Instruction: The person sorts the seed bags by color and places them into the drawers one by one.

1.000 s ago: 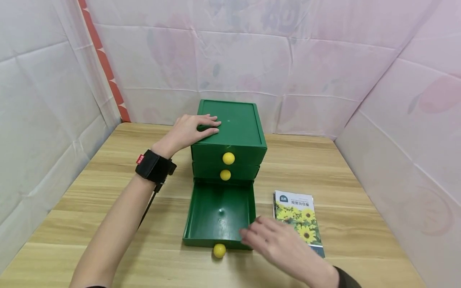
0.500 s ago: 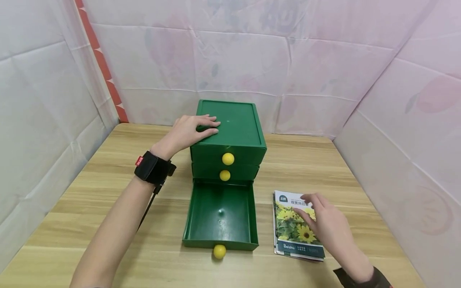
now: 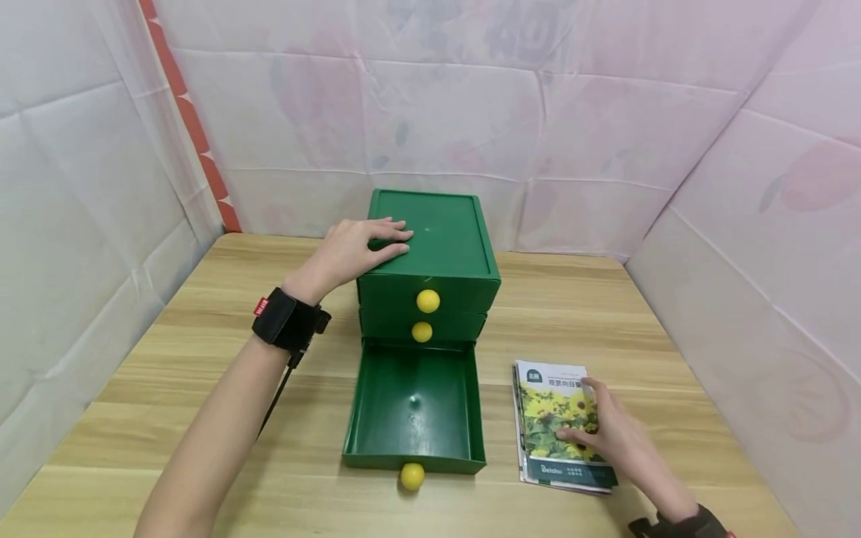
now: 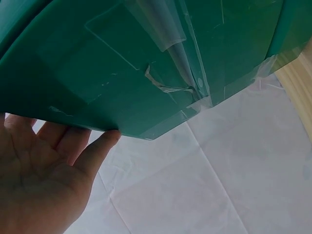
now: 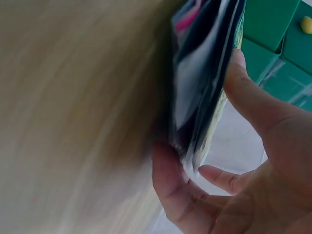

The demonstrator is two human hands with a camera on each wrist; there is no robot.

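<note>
Booklets (image 3: 561, 426), a thin sunflower-cover stack, lie on the counter (image 3: 202, 418) just right of the open bottom drawer (image 3: 413, 407). My right hand (image 3: 608, 437) grips their right edge: thumb on the cover, fingers (image 5: 168, 183) curled beneath. My left hand (image 3: 353, 250) rests flat, fingers straight, on top of the green drawer cabinet (image 3: 444, 239).
</note>
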